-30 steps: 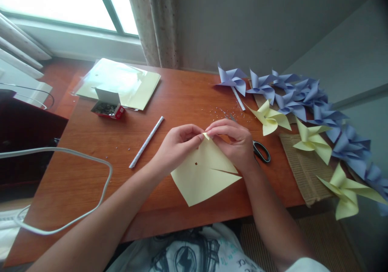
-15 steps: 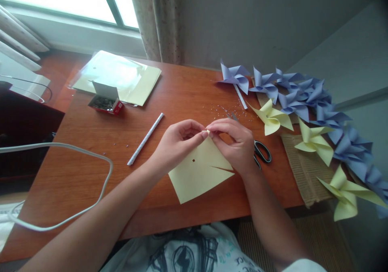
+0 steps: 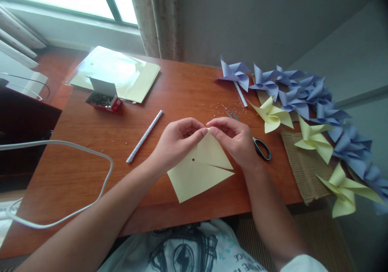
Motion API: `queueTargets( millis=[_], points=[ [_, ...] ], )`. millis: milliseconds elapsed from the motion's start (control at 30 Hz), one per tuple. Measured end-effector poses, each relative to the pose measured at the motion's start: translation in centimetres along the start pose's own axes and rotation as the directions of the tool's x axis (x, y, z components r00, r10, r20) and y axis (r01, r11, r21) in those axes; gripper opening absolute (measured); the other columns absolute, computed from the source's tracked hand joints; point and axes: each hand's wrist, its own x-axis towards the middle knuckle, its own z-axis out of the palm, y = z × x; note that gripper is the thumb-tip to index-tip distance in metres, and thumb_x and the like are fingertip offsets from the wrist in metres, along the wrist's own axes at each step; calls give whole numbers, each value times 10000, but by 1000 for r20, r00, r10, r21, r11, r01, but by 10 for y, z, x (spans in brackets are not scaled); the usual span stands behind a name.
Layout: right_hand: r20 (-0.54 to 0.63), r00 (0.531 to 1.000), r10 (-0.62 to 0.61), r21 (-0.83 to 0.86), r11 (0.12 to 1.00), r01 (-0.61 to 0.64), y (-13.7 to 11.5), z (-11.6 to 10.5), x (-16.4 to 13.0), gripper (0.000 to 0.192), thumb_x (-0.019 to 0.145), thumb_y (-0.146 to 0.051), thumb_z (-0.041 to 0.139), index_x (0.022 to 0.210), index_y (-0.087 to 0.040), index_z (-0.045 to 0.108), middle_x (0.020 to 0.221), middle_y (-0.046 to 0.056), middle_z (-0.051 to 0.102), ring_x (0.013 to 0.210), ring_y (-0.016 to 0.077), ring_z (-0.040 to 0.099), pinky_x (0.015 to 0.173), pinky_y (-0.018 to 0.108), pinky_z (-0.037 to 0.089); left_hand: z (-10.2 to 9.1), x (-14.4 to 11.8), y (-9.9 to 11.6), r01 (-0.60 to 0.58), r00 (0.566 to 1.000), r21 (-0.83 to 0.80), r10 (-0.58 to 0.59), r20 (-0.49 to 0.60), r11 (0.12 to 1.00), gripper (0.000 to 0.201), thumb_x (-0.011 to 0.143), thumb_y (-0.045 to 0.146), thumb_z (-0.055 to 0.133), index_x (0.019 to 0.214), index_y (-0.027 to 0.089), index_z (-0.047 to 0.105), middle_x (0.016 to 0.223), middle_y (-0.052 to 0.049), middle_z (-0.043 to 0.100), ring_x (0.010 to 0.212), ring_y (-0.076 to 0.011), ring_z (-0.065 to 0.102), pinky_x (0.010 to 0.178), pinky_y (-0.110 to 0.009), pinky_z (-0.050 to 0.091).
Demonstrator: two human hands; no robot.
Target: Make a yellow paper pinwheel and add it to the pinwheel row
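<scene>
Grip: left hand and right hand together pinch the far corner of a yellow paper square, its body flat on the worktop below them. Likely light, limp, crease-prone; best held by corners. Scissors just right.

Daylight enters from the window at upper left, blown out to white. Glare on the plastic sleeve. Tabletop evenly lit, shadows soft. Right edge darkens and blurs; wide-angle bend shows toward the corners. Centre sharp.
</scene>
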Motion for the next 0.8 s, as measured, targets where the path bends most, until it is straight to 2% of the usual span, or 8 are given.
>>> queueTargets(
  millis=[400,800],
  points=[
    [-6,1000,5,-48,999,-5,0,1,-1,74,896,-307,727,894,-240,758,876,3,764,804,167,726,705,272,608,2,-3,4,-7,1000,51,8,-15,999,260,844,408,728,821,153,685,759,-36,682,671,-144,582,566,-222,444],
    [16,1000,12,-18,1000,-12,0,2,-1,71,871,-310,755,890,-242,754,882,6,761,820,177,721,735,294,609,2,-4,6,-17,1000,92,19,-19,996,277,856,429,702,799,158,679,743,-36,684,662,-151,582,554,-231,429]
  ],
)
